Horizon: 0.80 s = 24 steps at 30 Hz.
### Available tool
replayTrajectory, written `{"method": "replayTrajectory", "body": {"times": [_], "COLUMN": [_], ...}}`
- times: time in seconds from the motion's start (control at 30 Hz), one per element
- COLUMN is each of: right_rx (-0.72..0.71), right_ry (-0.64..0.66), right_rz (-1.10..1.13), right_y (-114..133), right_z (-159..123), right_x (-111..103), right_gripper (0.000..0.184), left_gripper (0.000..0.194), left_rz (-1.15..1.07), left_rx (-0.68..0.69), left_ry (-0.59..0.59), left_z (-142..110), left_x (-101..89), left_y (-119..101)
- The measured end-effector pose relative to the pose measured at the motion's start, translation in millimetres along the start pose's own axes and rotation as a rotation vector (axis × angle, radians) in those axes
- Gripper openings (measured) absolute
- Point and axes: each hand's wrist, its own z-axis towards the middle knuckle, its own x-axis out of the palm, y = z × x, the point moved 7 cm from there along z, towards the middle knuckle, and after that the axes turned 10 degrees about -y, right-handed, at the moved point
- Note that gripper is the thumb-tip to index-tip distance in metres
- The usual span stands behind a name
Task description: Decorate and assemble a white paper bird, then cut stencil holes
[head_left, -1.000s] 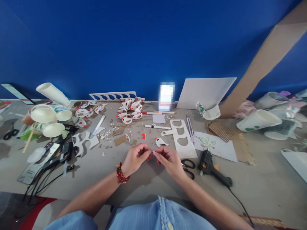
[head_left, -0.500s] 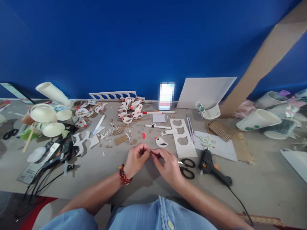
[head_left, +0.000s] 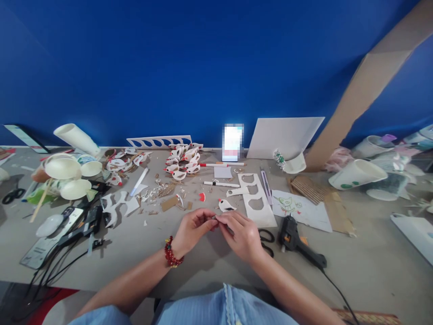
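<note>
My left hand (head_left: 194,230) and my right hand (head_left: 241,234) meet above the table's front middle, fingertips pinched together. Whatever lies between them is too small and too covered to make out. Just beyond my right fingers rests a white paper bird (head_left: 225,205) with a red and black head, partly hidden by the hand. A small red paper piece (head_left: 202,197) lies beyond my left fingers. Black-handled scissors (head_left: 267,235) are partly covered by my right hand. A white sheet with cut-out holes (head_left: 257,205) lies behind them.
A black glue gun (head_left: 299,243) with its cord lies at the right, near a bird drawing (head_left: 304,210). Finished paper birds (head_left: 181,164) are heaped at the back. Cups (head_left: 72,174), cables and a power bank-like device (head_left: 50,239) crowd the left. A lit phone (head_left: 232,142) leans against the wall.
My right hand has turned over slightly, its fingers now lying further across toward the left fingertips and covering part of the bird and scissors. The view has shifted a little.
</note>
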Motion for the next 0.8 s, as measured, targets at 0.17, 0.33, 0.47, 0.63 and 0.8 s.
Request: {"method": "replayTrajectory", "body": {"times": [0.17,0.33,0.47,0.63,0.8], "right_rx": [0.210,0.298,0.290,0.316,0.402], "right_ry": [-0.028,0.005,0.012,0.019,0.040], "right_rz": [0.174,0.262,0.244,0.291,0.347], "right_y": [-12.4,-17.8,-18.8,-20.7,-26.4], "right_z": [2.1,2.9,3.8,2.0,-2.3], "right_x": [-4.8,-1.6,0.1,2.0,6.8], "right_gripper": [0.013,0.008,0.006,0.008,0.008], "left_gripper": [0.023,0.021,0.021,0.016,0.011], "left_rz": [0.175,0.457,0.514,0.527,0.568], "left_rx": [0.188,0.416,0.471,0.440,0.504], "left_ry": [0.017,-0.043,-0.018,-0.114,-0.096], "left_z": [-1.9,-7.8,-10.0,-8.9,-11.4], "left_x": [-0.4,-0.6,2.4,-3.8,-1.7], "left_y": [-13.9,-31.9,-32.2,-30.8,-36.8]}}
